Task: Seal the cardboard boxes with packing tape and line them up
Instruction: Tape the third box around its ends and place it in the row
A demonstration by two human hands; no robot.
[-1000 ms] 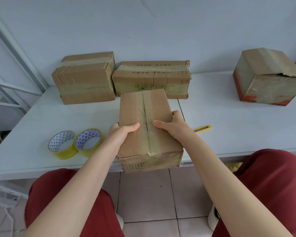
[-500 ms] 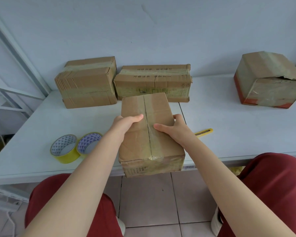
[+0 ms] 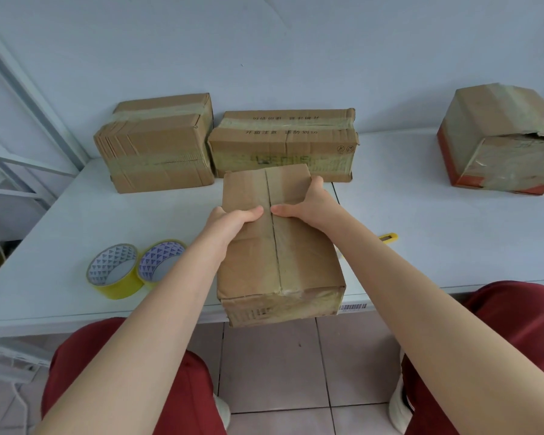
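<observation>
I have both hands clamped on the brown box [image 3: 277, 262], which lies at the near edge of the surface [image 3: 421, 230] with its near end hanging out past that edge. My left hand [image 3: 233, 219] grips its left side and my right hand [image 3: 311, 205] its right side, the thumbs nearly meeting over the centre seam. A glossy strip seems to run along that seam, so I judge this box taped, though the glare leaves me unsure it is sealed end to end. Behind the brown box, a plain box [image 3: 157, 146] and a printed box [image 3: 283, 142], both taped, stand side by side against the wall, so a row is started and this one has yet to join it. Far to its right a torn box [image 3: 500, 139] stands apart and looks left to do. Two yellow tape rolls [image 3: 117, 285] lie to its left and a yellow cutter [image 3: 388, 237] just to its right. The printed box blocks the way straight back, so the free slot lies behind and to the right.
</observation>
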